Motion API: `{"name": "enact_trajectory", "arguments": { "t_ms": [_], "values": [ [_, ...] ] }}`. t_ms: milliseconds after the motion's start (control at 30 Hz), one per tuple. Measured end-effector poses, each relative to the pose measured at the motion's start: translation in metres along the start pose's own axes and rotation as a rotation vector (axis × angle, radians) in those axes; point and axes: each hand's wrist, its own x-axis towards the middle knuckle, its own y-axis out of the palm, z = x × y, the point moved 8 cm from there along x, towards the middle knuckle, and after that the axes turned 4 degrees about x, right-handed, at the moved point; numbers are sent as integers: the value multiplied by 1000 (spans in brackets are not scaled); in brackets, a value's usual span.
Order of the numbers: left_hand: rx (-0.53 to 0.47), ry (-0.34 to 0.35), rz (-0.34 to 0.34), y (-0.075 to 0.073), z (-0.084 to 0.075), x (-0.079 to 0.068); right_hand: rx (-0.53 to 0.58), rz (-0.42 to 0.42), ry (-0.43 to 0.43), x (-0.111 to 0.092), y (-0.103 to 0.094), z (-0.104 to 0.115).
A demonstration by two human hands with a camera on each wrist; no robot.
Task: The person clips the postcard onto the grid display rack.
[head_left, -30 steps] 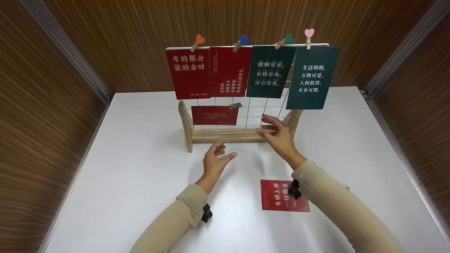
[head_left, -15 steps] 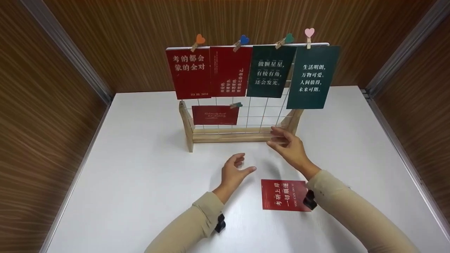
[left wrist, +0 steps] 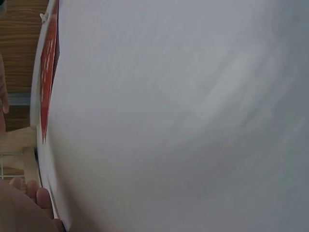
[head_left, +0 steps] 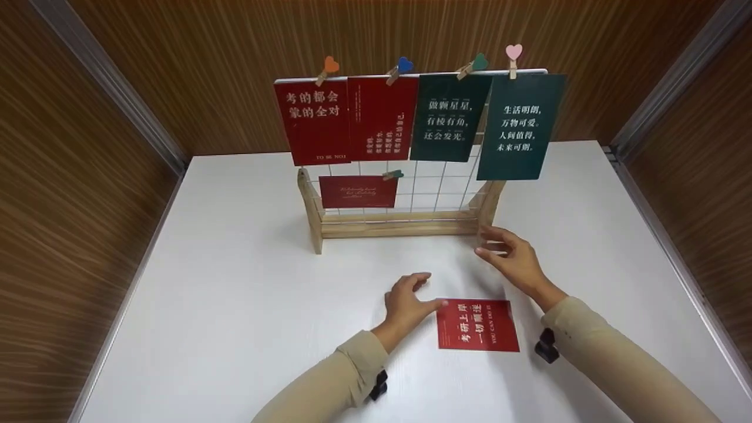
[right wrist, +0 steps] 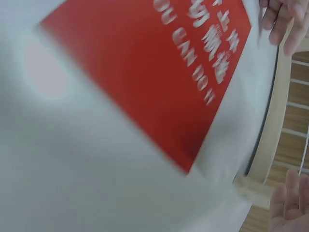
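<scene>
A red card [head_left: 477, 329] with white lettering lies flat on the white table. My left hand [head_left: 406, 302] is just left of it, its thumb tip overlapping the card's upper left corner in the head view, fingers loosely bent around nothing. Above and right of the card, my right hand [head_left: 517, 261] hovers with thumb and fingers apart, close to the right foot of the wire grid rack [head_left: 405, 228]. The right wrist view shows the red card [right wrist: 140, 63] large, with my right hand [right wrist: 291, 205] at the lower right edge.
Along the rack's top hang two red cards [head_left: 317, 132] and two dark green cards [head_left: 520, 132], held by heart-topped clothespins [head_left: 513, 61]. A smaller red card [head_left: 357, 197] is clipped lower on the grid. Wood-grain walls [head_left: 235, 76] enclose the table [head_left: 223, 329].
My left hand has moved right and toward me, to the edge of the lying card. My right hand has moved right and down from the grid. The cards have stayed in place.
</scene>
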Motion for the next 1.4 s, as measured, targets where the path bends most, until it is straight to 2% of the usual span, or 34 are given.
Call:
{"name": "enact_trajectory", "arguments": {
  "t_ms": [133,367,533,933,1200,1400],
  "values": [
    [78,11,32,6,-4,-5,-61,7,44,-5,-12,-18],
    [203,51,61,15,-6,-13,-90,24,110,-16,-33,-32],
    [266,80,68,19,-7,-16,-101,15,104,-25,-49,-34],
    [399,91,103,23,-5,-17,-134,-41,74,-47,-81,-47],
    [413,96,93,24,-5,-17,-176,-38,115,-66,-105,-65],
    [413,101,85,24,-5,-17,-221,-4,206,-83,-122,-82]
  ]
}}
